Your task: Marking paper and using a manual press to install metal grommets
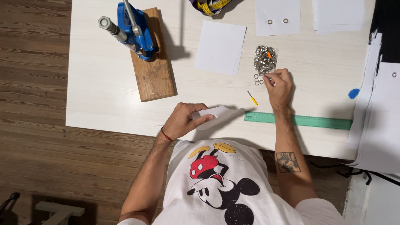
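Metal eyelets (pixel 265 58) lie in a loose silver heap on the pale tabletop (pixel 104 83), a few already strayed to its near edge, and the right hand (pixel 278 85) is reaching in there with its fingers (pixel 271 77) pinched together on what looks like one small ring — too small for me to be sure it is actually caught. The left hand (pixel 181 121) holds a folded white paper piece (pixel 218 114) near the tabletop's front edge, thumb and fingers closed on it, the sheet bowing upward. From where I stand, the risk is in that heap: a careless drag of the wrist could scatter the rings, and any that roll toward the green ruler (pixel 300 121) or off the edge would be lost on the wooden floor (pixel 33 125). A ring pinched so lightly could also slip out on the way across. The paper, gripped in a curve, could crease where the thumb presses. The little yellow-handled tool (pixel 252 98) lies just between the hands — easy to knock. The blue hand press (pixel 133 29) on its wooden block (pixel 152 62) stands well apart, out of harm's way.
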